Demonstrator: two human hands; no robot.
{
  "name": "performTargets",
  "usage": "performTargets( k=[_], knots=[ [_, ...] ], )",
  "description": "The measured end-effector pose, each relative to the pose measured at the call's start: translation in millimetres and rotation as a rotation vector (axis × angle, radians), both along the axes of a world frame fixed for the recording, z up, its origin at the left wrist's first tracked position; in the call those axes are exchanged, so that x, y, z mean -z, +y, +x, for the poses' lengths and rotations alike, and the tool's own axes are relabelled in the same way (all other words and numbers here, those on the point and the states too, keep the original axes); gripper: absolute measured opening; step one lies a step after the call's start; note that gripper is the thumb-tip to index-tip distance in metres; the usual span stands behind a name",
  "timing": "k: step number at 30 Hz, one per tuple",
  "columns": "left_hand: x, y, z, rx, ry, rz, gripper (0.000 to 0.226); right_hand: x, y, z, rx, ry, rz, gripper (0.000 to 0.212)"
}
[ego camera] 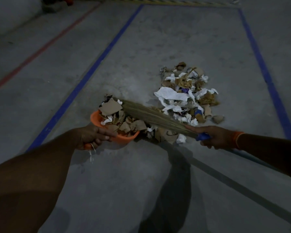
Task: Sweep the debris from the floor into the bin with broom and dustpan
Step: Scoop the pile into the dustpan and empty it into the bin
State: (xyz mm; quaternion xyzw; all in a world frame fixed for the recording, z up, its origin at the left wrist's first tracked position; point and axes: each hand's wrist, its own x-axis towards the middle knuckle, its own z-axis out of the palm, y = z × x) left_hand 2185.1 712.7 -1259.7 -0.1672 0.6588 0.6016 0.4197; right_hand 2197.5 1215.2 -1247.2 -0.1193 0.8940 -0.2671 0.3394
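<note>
The debris (188,93) is a loose heap of torn brown cardboard and crumpled white paper on the grey floor (141,47), just ahead of the right hand (213,137), with part of it piled in the orange dustpan (96,119) beside the left hand (91,137). The left hand's fingers curl round the dustpan's handle, while the right hand grips the broom (149,115) at its blue collar, bristles lying across the scraps between both hands. Blue lines (94,68) border bare floor far outside each hand.

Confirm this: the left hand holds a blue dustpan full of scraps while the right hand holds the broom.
Wrong on one point: the head view shows the dustpan in the left hand is orange, not blue. It is full of scraps, and the right hand holds the broom.
</note>
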Motion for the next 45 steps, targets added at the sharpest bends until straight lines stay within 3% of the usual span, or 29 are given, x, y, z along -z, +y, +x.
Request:
performTargets(
  k=[20, 35, 43, 45],
  knots=[
    [-13, -53, 29, 0.046, 0.020, -0.062, 0.035, -37, -25, -26, 0.046, 0.120, -0.029, 0.079],
    [-6, -134, 76, -0.209, -0.092, -0.132, 0.031, -14, -126, -125, -0.038, 0.287, 0.109, 0.079],
    [14, -143, 69, -0.221, -0.107, -0.120, 0.030, 13, -147, -126, -0.147, 0.233, 0.160, 0.046],
    [16, -144, 67, -0.205, -0.115, -0.122, 0.029, 23, -138, -119, -0.184, 0.233, 0.169, 0.052]
  ],
)
